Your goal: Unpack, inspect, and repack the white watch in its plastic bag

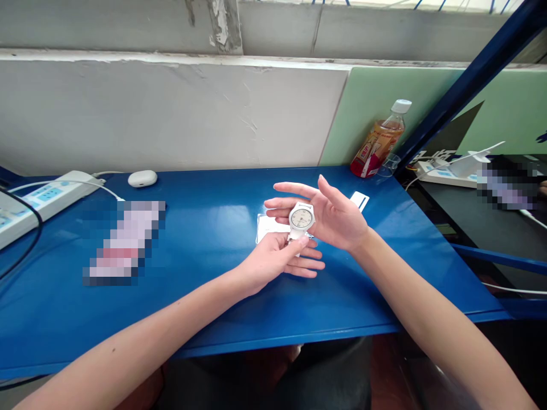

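A white wristwatch (301, 219) with a round pale dial stands upright between my two hands above the blue table (205, 228). My left hand (280, 259) pinches the watch's strap just below the dial with thumb and forefinger. Behind the watch my right hand (329, 213) is held palm up with fingers stretched out and spread; the watch rests against its palm. A small white card or packet (267, 225) lies flat on the table under the hands.
A white earbud case (142, 178) sits at the back left beside a white power strip (43, 199) with cables. An orange drink bottle (380, 142) stands at the back right by the wall. A small white tag (360, 200) lies close to my right hand. A second power strip (444, 171) lies on the neighbouring desk.
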`<state>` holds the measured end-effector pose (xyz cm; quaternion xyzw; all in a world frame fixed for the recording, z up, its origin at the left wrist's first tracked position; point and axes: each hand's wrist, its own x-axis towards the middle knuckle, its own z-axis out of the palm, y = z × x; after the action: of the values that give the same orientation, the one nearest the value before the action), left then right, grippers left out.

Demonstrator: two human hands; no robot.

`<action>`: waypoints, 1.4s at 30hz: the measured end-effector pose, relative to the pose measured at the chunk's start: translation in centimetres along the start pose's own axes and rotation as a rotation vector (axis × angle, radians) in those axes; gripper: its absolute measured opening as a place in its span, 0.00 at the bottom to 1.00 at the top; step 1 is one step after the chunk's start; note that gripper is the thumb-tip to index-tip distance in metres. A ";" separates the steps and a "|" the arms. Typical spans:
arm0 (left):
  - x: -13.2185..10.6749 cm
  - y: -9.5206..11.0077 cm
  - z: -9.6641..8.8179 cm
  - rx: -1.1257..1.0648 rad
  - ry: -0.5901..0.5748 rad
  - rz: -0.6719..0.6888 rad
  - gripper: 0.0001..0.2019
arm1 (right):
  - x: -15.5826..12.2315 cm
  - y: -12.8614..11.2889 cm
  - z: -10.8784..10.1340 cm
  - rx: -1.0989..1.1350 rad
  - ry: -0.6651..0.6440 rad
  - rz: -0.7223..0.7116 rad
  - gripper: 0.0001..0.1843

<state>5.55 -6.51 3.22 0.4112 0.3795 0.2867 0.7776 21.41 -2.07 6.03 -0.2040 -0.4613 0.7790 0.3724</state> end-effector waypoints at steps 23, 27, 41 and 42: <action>0.3 1.2 -1.0 0.097 0.136 0.282 0.23 | 0.3 0.0 -0.7 -0.150 0.043 -0.102 0.30; 0.9 1.3 -2.3 0.254 0.362 0.516 0.21 | 0.5 0.3 -0.8 -0.679 0.278 -0.389 0.22; 1.5 0.5 -4.7 1.181 0.591 0.838 0.17 | -2.4 2.1 -2.5 -1.162 0.462 -0.454 0.16; 1.6 0.4 -4.7 1.208 0.596 0.856 0.18 | -2.5 2.1 -2.3 -1.147 0.418 -0.417 0.16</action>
<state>2.51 -3.12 1.20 0.7775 0.4702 0.4033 0.1084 23.74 -3.34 2.97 -0.4241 -0.7521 0.2640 0.4299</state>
